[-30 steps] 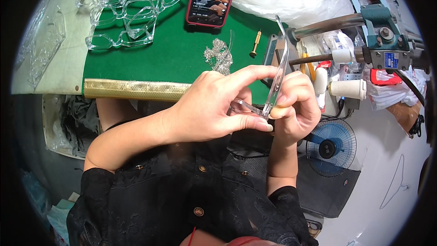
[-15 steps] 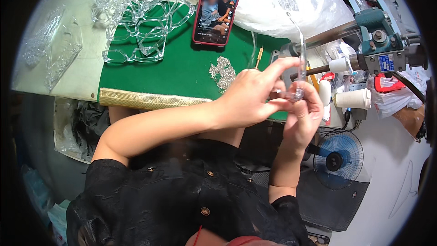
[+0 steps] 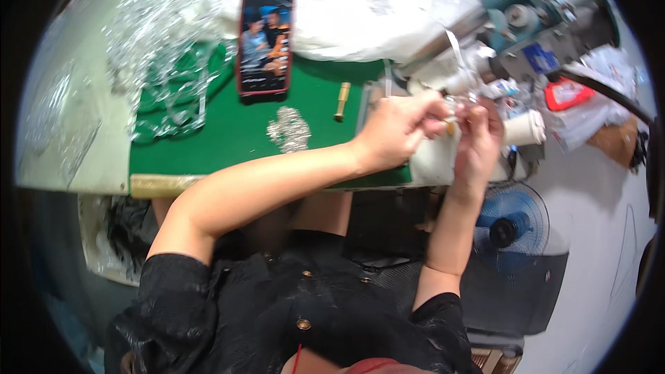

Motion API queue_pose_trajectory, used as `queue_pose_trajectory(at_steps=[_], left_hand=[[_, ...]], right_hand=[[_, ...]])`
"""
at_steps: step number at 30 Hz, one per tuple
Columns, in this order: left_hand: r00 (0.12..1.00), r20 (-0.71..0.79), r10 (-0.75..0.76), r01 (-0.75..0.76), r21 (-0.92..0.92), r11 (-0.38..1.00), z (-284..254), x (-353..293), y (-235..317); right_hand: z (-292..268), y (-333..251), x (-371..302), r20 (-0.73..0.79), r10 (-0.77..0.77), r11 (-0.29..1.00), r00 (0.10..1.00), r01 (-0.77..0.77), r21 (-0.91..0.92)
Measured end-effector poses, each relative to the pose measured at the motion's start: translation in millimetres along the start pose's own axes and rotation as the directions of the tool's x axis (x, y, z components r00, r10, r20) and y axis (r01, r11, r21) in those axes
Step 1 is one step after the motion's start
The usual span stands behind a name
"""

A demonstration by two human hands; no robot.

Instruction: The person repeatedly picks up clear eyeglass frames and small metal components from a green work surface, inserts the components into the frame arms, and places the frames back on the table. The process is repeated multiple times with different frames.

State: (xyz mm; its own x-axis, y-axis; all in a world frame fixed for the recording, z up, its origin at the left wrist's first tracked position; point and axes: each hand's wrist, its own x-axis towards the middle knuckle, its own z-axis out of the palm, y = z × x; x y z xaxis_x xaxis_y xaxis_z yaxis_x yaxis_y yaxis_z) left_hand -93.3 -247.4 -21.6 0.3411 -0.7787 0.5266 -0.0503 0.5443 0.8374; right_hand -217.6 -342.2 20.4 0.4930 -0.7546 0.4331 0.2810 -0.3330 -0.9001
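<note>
Between my two hands is a clear plastic eyeglass frame (image 3: 463,102), one thin arm of it standing up toward the machine. My left hand (image 3: 400,128) is closed, its thumb and curled fingertips pinching the frame's near side. My right hand (image 3: 479,135) grips the other end with thumb and fingers. Motion blurs the fingertips and the part between them. To the left of my left hand, a small brass-coloured screwdriver (image 3: 342,102) lies on the green mat (image 3: 228,142). Beside it sits a heap of tiny silvery metal parts (image 3: 289,130).
Just beyond my hands stands a teal bench machine (image 3: 519,24) with a metal shaft. A red-cased phone (image 3: 265,41) shows a video. Clear eyeglass frames (image 3: 173,100) pile up at left, a white plastic bag (image 3: 360,10) behind. A white cup (image 3: 524,129) and blue fan (image 3: 511,221) are right.
The whole view has shifted, so the mat's contents appear further left and lower. My left fingers have curled in from a stretched index finger. Both hands still hold the eyeglass frame.
</note>
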Motion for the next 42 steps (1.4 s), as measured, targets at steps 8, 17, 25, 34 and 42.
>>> queue_pose_trajectory(at_steps=[8,17,25,34,42], left_hand=[[0.999,0.003,-0.034,0.034,-0.045,0.998,11.0,15.3,-10.4],[0.997,0.007,-0.081,0.081,-0.050,0.995,7.4,15.5,-6.6],[0.997,-0.013,-0.075,0.074,-0.053,0.996,5.9,21.1,-11.7],[0.978,0.203,-0.047,-0.025,0.340,0.940,-46.9,1.8,40.0],[0.921,0.380,-0.080,-0.207,0.654,0.728,-165.7,-96.5,137.4]], right_hand=[[-4.6,3.5,14.2,0.009,0.018,1.000,1.000,-0.018,0.003],[-27.0,-118.4,76.8,-0.175,-0.571,0.798,0.802,0.592,0.115],[-1.9,-60.1,36.6,-0.125,-0.833,0.538,0.540,0.842,0.052],[16.6,-96.3,41.7,-0.151,-0.697,0.697,0.701,0.615,-0.368],[81.6,47.7,-94.8,0.525,0.117,0.807,0.843,0.228,-0.545]])
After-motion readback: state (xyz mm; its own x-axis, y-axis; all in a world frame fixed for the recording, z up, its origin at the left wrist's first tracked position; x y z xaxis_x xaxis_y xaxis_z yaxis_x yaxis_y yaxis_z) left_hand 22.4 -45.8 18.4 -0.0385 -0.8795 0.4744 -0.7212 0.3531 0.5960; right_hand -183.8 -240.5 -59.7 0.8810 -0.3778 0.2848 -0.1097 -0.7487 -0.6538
